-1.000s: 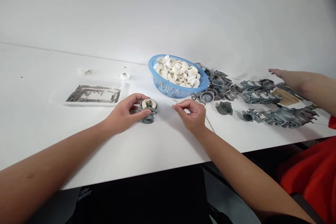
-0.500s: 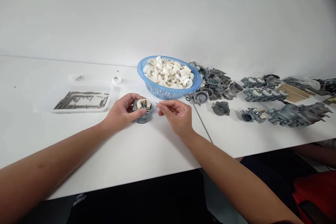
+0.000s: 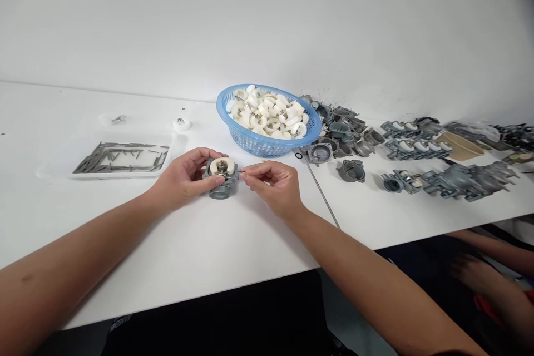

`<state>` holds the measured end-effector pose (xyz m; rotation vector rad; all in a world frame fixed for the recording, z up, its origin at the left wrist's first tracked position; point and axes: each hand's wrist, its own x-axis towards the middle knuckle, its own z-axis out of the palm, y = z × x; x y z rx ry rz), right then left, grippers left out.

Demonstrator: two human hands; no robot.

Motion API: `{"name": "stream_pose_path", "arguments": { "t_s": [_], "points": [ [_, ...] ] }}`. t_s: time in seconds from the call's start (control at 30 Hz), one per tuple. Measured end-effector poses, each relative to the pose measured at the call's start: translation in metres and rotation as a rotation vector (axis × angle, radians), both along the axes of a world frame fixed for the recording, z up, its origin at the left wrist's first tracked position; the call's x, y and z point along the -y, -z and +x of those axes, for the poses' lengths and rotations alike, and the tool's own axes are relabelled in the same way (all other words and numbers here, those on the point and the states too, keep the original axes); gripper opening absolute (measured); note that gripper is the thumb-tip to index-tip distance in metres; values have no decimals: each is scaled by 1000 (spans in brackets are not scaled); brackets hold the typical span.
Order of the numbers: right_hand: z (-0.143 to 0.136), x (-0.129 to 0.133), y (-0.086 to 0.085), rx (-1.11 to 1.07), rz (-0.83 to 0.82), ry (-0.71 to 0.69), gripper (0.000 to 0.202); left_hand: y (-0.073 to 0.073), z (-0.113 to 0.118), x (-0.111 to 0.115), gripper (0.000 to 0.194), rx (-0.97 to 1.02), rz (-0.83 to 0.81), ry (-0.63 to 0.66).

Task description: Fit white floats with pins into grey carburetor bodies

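My left hand (image 3: 181, 178) is closed around the left side of a grey metal carburetor body (image 3: 220, 191), its thumb lying on the near side. A white ring-shaped float (image 3: 222, 167) sits on top of that body, its metal bracket in the middle. Between thumb and forefinger, my right hand (image 3: 273, 183) pinches a thin metal pin (image 3: 241, 172), whose tip is at the right edge of the body. Whether the tip has entered the body cannot be made out.
A blue basket (image 3: 258, 147) heaped with white floats stands behind my hands. At the left is a clear tray (image 3: 120, 176) of metal pins, with a loose float (image 3: 182, 124) behind it. Metal bowls (image 3: 351, 171) and carburetors (image 3: 403, 182) lie at the right. A person's arm (image 3: 492, 283) shows lower right.
My right hand has moved left and brought the pin to the body's edge. My left hand and the body have shifted slightly left. The other person's arm has come further into view.
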<state>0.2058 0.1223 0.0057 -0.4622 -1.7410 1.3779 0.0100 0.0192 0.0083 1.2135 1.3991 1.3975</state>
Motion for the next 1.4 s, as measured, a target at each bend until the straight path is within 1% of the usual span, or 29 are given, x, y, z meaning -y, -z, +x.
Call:
{"name": "stream_pose_path", "arguments": {
  "t_s": [0.13, 0.27, 0.37, 0.63, 0.8, 1.03, 1.17, 1.4],
  "points": [
    [0, 4, -4, 63, 55, -2, 13, -2, -3, 3, 48, 2, -17, 11],
    [-1, 9, -6, 99, 125, -7, 10, -2, -3, 3, 49, 23, -18, 33],
    [-1, 11, -6, 117, 137, -17, 10, -3, -3, 3, 48, 17, -4, 44],
    [0, 10, -8, 135, 166, -7, 10, -10, -5, 5, 44, -190, 38, -27],
    [0, 9, -7, 139, 189, 1, 9, -8, -3, 5, 43, -219, 64, -33],
    [2, 9, -5, 134, 194, -1, 10, -3, -2, 3, 42, -192, 70, -22],
    [2, 10, -6, 137, 210, 12, 9, -1, -4, 4, 41, -190, 61, -15],
    [0, 13, -12, 127, 374, 58, 6, 1, -4, 3, 41, -206, 50, -12]
  ]
}}
